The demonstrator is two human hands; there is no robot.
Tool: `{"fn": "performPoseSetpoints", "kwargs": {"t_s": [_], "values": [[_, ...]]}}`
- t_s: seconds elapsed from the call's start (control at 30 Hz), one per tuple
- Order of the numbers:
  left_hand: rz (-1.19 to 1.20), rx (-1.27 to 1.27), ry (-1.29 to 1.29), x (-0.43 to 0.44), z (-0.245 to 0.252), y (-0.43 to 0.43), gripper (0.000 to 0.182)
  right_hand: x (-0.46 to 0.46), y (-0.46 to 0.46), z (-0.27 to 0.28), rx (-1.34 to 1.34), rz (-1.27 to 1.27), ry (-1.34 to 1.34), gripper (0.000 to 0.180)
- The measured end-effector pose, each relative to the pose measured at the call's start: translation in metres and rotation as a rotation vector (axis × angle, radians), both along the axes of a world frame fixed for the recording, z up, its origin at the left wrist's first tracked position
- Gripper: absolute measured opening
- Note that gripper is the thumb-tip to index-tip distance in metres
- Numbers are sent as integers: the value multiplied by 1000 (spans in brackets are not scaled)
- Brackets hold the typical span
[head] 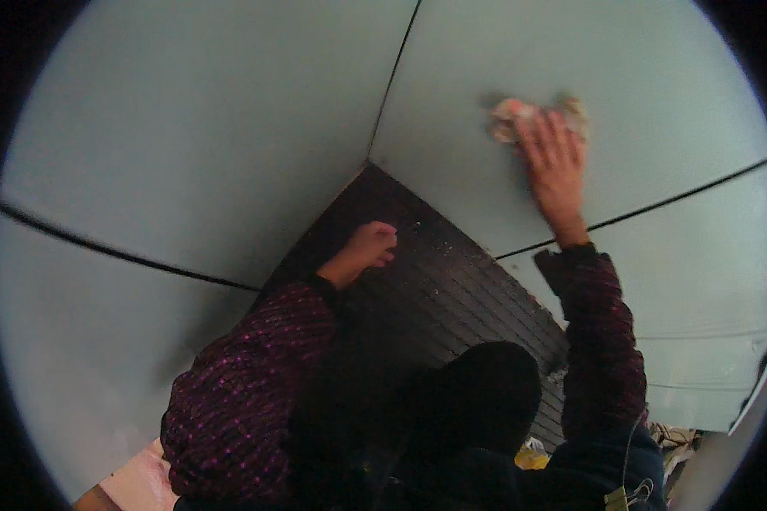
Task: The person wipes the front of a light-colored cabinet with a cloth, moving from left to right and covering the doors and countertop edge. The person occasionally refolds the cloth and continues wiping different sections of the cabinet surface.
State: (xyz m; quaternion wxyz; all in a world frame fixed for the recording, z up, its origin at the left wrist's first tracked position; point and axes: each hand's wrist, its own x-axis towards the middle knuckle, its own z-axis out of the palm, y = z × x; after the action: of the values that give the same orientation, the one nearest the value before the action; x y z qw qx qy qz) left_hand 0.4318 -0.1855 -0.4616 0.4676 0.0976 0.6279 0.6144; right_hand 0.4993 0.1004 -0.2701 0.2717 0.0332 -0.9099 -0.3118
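Observation:
At the upper right, my right hand (555, 169) lies flat, fingers spread, on a crumpled pale cloth (506, 121) pressed against a smooth pale grey-green panel (652, 83). The cloth shows on both sides of the fingers and is slightly blurred. My left hand (374, 244) is near the middle, over the corner of a dark ribbed surface (460, 281). Its fingers are curled, and nothing shows in them.
More pale panels (166, 128) meet at dark seams beside the ribbed surface. Small crumbs lie on the ribs. At the lower right are a yellow item (532, 457), cluttered items and a binder clip (617, 499) on a cord.

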Motion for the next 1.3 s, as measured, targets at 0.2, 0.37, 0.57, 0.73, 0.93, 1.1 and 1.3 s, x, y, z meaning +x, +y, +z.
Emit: {"fn": "performPoseSetpoints", "kwargs": {"t_s": [0.2,0.37,0.57,0.73,0.93,1.1,1.3], "values": [[56,-100,-6,-30,-20,-19,43,-95,-50,-177,-280,346,-326,54],[171,-96,-66,-30,-43,-23,44,-97,-27,-261,-630,423,-451,48],[22,21,-68,-25,-64,42,41,16,28,-244,-616,236,-614,43],[-136,75,-102,-11,-61,83,42,143,59,-188,-843,-102,-613,34],[-399,271,12,7,-39,68,93,124,2,-153,-1364,-94,-179,24],[-187,532,302,-1,-30,64,85,25,-65,-167,-2278,-38,-206,33],[-176,38,-158,8,-49,77,45,57,-75,-216,-2446,35,-175,34]]}}
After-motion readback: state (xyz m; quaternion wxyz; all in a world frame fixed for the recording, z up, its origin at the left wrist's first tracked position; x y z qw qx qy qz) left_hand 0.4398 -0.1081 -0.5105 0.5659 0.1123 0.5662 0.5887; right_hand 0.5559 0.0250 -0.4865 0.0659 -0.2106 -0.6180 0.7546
